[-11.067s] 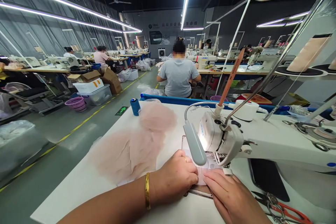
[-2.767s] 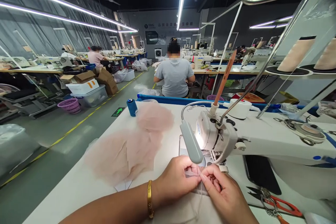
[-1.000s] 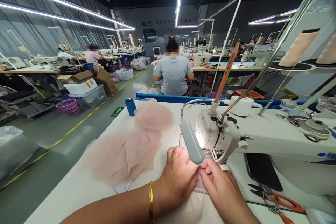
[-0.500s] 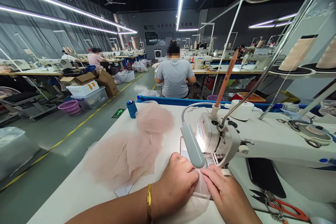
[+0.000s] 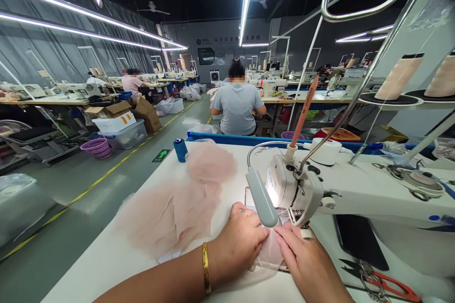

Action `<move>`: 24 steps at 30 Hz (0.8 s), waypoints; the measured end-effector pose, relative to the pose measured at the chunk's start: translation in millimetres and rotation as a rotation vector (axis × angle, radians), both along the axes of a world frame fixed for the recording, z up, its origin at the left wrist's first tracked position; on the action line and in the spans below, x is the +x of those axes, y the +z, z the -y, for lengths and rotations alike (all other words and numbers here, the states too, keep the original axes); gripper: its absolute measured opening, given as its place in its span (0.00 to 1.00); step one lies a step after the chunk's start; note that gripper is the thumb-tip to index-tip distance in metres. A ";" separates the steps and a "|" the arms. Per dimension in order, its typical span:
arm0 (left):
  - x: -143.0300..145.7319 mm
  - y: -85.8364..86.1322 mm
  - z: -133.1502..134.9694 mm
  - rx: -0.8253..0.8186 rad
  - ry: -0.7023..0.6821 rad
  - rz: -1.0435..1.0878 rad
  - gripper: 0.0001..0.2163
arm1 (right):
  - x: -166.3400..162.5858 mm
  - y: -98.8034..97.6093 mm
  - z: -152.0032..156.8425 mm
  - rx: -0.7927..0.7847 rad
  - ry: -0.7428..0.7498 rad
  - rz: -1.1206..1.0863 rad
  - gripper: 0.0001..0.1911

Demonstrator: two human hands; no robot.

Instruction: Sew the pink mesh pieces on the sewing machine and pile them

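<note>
A piece of sheer pale pink fabric [image 5: 270,252] lies at the front of a white sewing machine [image 5: 282,182], under its lamp. My left hand [image 5: 241,239], with a ring and a gold bangle, has its fingers closed on the fabric's left side. From the right, my right hand [image 5: 305,255] pinches the same fabric, thumb and forefinger close to the left thumb. Partly hiding the needle area is the grey lamp head [image 5: 262,199]. More sheer pink pieces [image 5: 174,215] lie in a loose pile to the left.
A blue thread spool [image 5: 180,150] stands at the table's far left edge. Right of my right hand lie a black phone [image 5: 360,241] and orange-handled snips [image 5: 394,286]. Thread cones [image 5: 400,75] stand at upper right. A co-worker [image 5: 237,106] sits ahead, back turned.
Both hands keep nearly the same place and hold. The fabric's near edge has drawn up towards the machine. The camera view has shifted slightly.
</note>
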State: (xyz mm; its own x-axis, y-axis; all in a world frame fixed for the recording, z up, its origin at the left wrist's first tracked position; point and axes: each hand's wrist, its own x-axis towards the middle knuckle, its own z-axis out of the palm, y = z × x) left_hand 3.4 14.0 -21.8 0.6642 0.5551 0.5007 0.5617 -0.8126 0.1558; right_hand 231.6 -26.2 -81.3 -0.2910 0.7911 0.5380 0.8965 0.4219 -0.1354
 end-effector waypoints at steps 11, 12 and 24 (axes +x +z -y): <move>-8.1 33.7 16.4 -0.208 -0.042 -0.253 0.31 | -1.6 33.7 12.7 0.102 0.198 -0.023 0.20; -8.3 35.8 19.6 -0.218 -0.051 -0.278 0.32 | -1.4 37.1 14.3 0.099 0.239 -0.026 0.18; 1.8 12.4 -2.3 -0.347 -0.072 -0.011 0.11 | -6.9 33.5 13.6 -0.182 0.216 -0.454 0.11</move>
State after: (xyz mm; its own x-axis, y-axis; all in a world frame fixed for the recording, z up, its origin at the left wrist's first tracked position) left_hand 5.2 16.3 -9.4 0.7121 0.6428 0.2825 0.5084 -0.7495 0.4239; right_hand 224.8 -39.8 -47.8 -0.2275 0.8311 0.5074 0.6262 0.5239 -0.5774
